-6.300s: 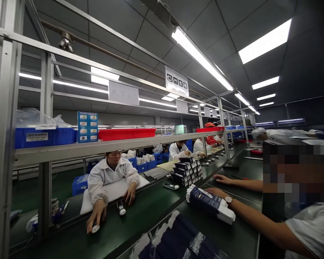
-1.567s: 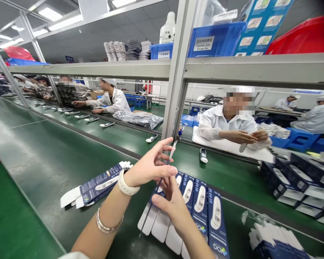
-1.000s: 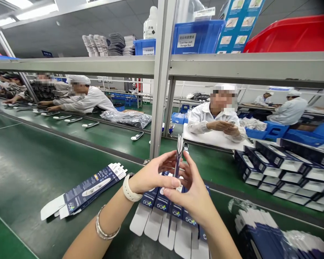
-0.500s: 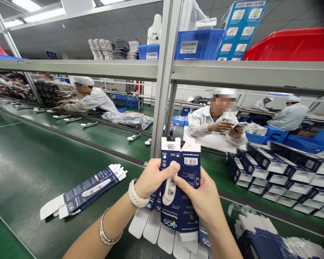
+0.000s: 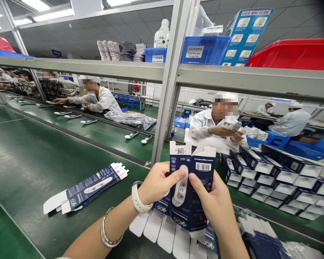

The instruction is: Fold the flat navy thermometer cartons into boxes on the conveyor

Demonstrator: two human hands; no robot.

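Both hands hold one dark blue thermometer box (image 5: 192, 194), a carton with white end flaps raised at its top. My left hand (image 5: 159, 185) grips its left edge, thumb across the printed thermometer. On the right edge, my right hand (image 5: 214, 196) is closed with its thumb on the front face. The fingers behind the carton are hidden. Below it, several more flat cartons (image 5: 164, 233) lie fanned out on the green table, white flaps toward me. A small stack of flattened cartons (image 5: 90, 189) rests to the left.
Folded-up thermometer boxes (image 5: 278, 180) are piled at the right. More flat cartons (image 5: 264, 233) in plastic lie at lower right. A metal post (image 5: 164, 90) and shelf stand ahead. Thermometers (image 5: 131, 135) lie along the green line beyond. A co-worker (image 5: 205, 124) handles a device across from me.
The view has shifted slightly. The carton, now bowed out a little between my hands, sits a bit farther right and lower in view. The co-worker opposite has raised the device.
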